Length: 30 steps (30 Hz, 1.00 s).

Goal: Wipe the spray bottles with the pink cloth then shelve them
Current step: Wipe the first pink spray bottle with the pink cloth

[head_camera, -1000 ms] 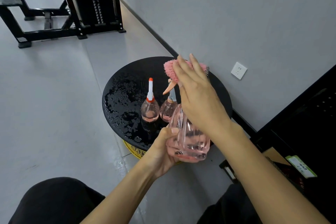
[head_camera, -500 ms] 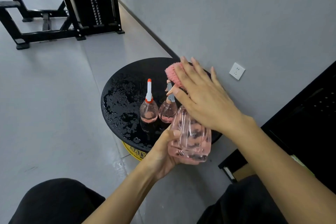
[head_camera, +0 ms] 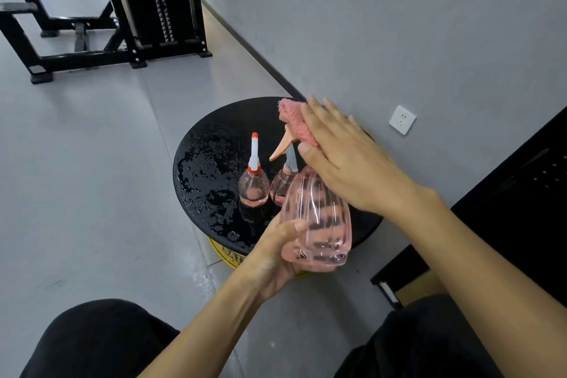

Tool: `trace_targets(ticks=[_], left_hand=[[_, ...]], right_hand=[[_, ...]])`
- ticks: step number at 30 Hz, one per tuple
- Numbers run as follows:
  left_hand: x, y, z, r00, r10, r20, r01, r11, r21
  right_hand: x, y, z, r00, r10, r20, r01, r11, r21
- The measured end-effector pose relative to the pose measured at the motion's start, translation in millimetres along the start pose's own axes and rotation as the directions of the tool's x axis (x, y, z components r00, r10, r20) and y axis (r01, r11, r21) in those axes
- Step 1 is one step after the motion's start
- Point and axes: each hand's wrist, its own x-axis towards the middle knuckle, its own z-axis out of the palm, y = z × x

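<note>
Your left hand (head_camera: 276, 258) wraps the base of the ribbed spray bottle (head_camera: 319, 212) above the near edge of the round table (head_camera: 208, 144); press the pink cloth (head_camera: 293, 118) flat-fingered with your right hand (head_camera: 346, 159) over the trigger head, turning the bottle beneath it.

The yellow base (head_camera: 228, 252) under the table (head_camera: 211, 144) reads partly "SA".

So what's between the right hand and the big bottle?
The pink cloth, under the right hand, on top of the big bottle, in the head view.
</note>
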Motion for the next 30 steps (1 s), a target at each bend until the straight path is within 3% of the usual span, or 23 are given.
trace_targets(ticks=[4, 7, 14, 20, 25, 30], left_hand=[[0, 0, -2, 0.996, -0.073, -0.044, 0.074, 0.997, 0.035], [1, -2, -2, 0.999, -0.029, -0.028, 0.030, 0.998, 0.052], [2, 0, 0, 1.000, 0.014, -0.020, -0.013, 0.997, 0.071], [1, -1, -4, 0.998, 0.041, -0.042, -0.037, 0.995, 0.093], [2, -4, 1, 0.999, 0.016, -0.032, -0.013, 0.994, 0.105], [3, -2, -3, 1.000, 0.030, -0.006, -0.029, 0.997, 0.066]], right_hand=[[-10, -13, 9, 0.990, -0.139, 0.018, 0.139, 0.990, 0.011], [-9, -12, 6, 0.978, -0.205, 0.033, 0.204, 0.979, 0.028], [6, -18, 1, 0.997, -0.073, -0.005, 0.073, 0.996, 0.043], [-16, -32, 4, 0.984, -0.164, 0.069, 0.166, 0.986, -0.026], [3, -22, -1, 0.994, -0.082, 0.073, 0.083, 0.996, -0.019], [-5, -32, -3, 0.994, -0.109, 0.033, 0.110, 0.992, -0.055]])
